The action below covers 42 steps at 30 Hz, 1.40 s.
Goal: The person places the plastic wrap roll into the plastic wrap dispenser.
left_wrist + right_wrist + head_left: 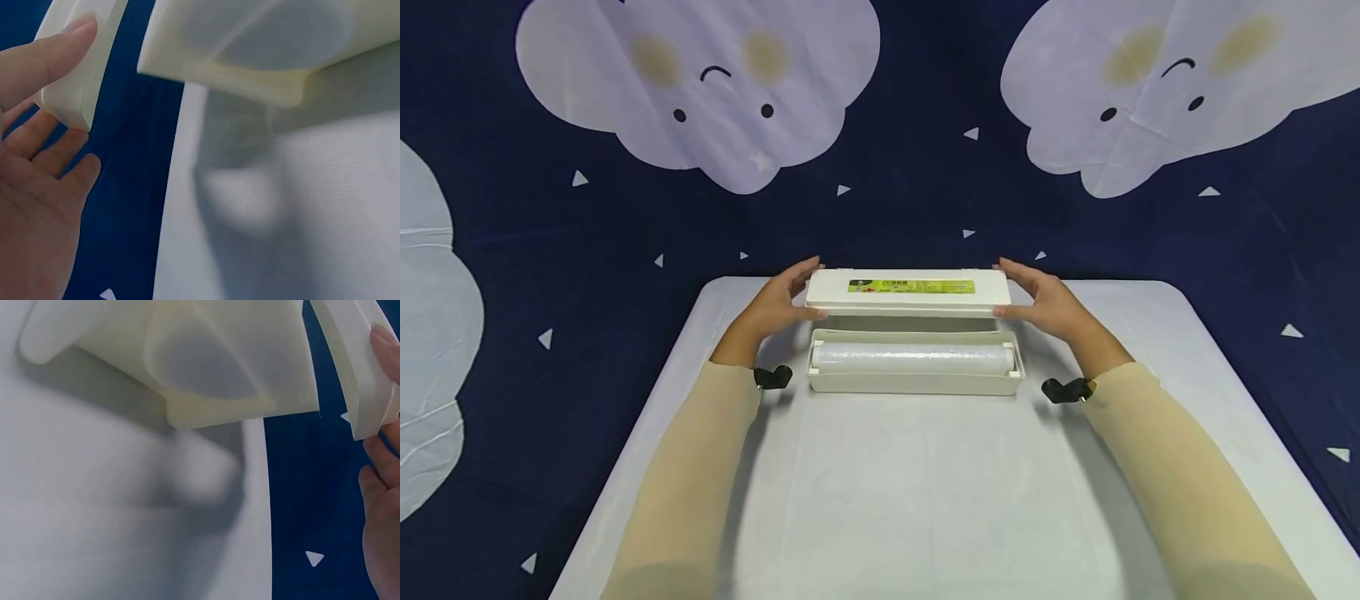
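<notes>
A long white box base [917,384] stands on the table with a roll of cling film [913,358] lying in it. Its white lid [831,293], with a green and yellow label, is raised above and behind the base. The left hand [778,302] grips the lid's left end, thumb on the near edge and fingers behind. At the other end, the right hand [1051,304] holds the lid the same way. Both wrist views show a thumb on the lid's end, with the lid [94,69] apart from the base [250,44].
The box sits toward the far edge of a white-covered table [917,492]. Behind the table hangs a dark blue cloth [917,167] printed with clouds and small triangles. A black wrist mount [772,377] shows at the left sleeve, another mount [1066,391] at the right.
</notes>
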{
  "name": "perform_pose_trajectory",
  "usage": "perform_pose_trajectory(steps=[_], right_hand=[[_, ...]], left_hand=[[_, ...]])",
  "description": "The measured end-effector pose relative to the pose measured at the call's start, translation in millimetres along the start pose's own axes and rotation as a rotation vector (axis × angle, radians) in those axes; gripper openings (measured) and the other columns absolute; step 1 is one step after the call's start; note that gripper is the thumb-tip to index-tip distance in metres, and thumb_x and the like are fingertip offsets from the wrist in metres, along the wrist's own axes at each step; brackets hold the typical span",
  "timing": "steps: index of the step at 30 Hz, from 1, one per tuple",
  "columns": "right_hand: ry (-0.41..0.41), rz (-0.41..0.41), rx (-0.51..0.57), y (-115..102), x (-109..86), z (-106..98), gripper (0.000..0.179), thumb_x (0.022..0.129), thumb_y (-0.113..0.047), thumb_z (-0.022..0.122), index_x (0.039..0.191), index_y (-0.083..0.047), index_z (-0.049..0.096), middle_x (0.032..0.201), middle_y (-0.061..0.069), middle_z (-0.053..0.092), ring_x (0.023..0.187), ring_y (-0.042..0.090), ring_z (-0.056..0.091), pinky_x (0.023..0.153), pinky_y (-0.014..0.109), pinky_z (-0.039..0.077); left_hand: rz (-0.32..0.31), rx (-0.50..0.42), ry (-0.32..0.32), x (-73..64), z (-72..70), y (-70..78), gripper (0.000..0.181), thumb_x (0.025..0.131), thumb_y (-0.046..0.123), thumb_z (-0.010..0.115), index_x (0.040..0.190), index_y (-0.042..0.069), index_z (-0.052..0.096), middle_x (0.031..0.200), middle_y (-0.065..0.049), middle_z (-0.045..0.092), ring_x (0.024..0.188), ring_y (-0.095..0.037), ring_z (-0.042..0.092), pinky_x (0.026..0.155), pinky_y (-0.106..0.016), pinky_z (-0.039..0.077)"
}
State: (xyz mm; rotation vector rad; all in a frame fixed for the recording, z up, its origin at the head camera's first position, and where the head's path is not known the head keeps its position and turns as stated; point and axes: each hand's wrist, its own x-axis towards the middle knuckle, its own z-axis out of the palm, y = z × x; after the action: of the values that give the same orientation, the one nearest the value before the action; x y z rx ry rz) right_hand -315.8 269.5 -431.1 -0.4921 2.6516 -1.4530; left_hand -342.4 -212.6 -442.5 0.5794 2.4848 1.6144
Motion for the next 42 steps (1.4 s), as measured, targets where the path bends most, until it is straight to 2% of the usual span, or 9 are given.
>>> perform_pose_trajectory(steps=[2,5,13,25,30,36,42], right_hand=[[-0.004,-0.017,0.004,0,-4.9,-2,0.094,0.088,-0.009,0.088,0.164,-0.005,0.034,0.164,0.012,0.040,0.155,0.028,0.027,0.124,0.049,0.018],[-0.002,-0.033,-0.008,15,-7.8,-4,0.094,0.085,-0.015,0.092,0.163,-0.008,0.039,0.163,0.007,0.043,0.154,0.024,0.030,0.124,0.046,0.021],[-0.023,-0.041,-0.047,14,-33.1,-6,0.092,0.081,-0.019,0.096,0.159,-0.011,0.048,0.159,0.006,0.049,0.152,0.025,0.032,0.123,0.046,0.024],[-0.024,-0.015,-0.112,18,-72.4,4,0.095,0.078,-0.029,0.097,0.160,-0.018,0.049,0.157,0.002,0.052,0.152,0.029,0.034,0.120,0.058,0.027],[-0.021,-0.033,-0.104,20,-82.2,9,0.094,0.078,-0.030,0.097,0.158,-0.020,0.051,0.155,0.002,0.053,0.151,0.031,0.035,0.119,0.060,0.027],[-0.008,-0.075,-0.080,19,-86.9,13,0.092,0.076,-0.023,0.099,0.155,-0.014,0.054,0.152,0.005,0.056,0.149,0.034,0.038,0.118,0.061,0.029],[0.005,-0.097,-0.073,19,-88.1,15,0.089,0.075,-0.018,0.099,0.153,-0.013,0.057,0.151,0.006,0.057,0.148,0.034,0.040,0.118,0.060,0.029]], left_hand=[[0.004,0.007,-0.002,-4.5,1.2,3.2,0.106,0.081,-0.002,0.091,0.166,0.006,0.029,0.165,-0.011,0.039,0.154,-0.023,0.029,0.123,-0.035,0.023],[0.015,0.023,-0.006,-12.3,2.8,2.1,0.108,0.079,0.002,0.094,0.166,0.008,0.030,0.163,-0.011,0.043,0.152,-0.023,0.032,0.123,-0.036,0.025],[0.030,0.067,-0.026,-38.9,9.1,9.7,0.110,0.076,0.005,0.096,0.166,0.012,0.033,0.156,-0.009,0.051,0.149,-0.024,0.038,0.122,-0.038,0.027],[0.035,0.114,-0.062,-69.1,23.6,10.6,0.111,0.073,0.016,0.100,0.165,0.015,0.037,0.154,-0.006,0.054,0.148,-0.026,0.039,0.122,-0.042,0.028],[0.049,0.126,-0.072,-76.8,25.8,10.3,0.110,0.074,0.012,0.099,0.164,0.014,0.037,0.154,-0.007,0.054,0.148,-0.025,0.038,0.122,-0.040,0.027],[0.035,0.158,-0.078,-82.2,26.9,9.3,0.109,0.074,0.011,0.099,0.164,0.012,0.037,0.153,-0.005,0.055,0.148,-0.024,0.038,0.122,-0.038,0.028],[0.045,0.167,-0.079,-83.7,28.2,9.6,0.109,0.073,0.012,0.099,0.164,0.011,0.038,0.153,-0.005,0.055,0.149,-0.026,0.038,0.122,-0.042,0.028]])
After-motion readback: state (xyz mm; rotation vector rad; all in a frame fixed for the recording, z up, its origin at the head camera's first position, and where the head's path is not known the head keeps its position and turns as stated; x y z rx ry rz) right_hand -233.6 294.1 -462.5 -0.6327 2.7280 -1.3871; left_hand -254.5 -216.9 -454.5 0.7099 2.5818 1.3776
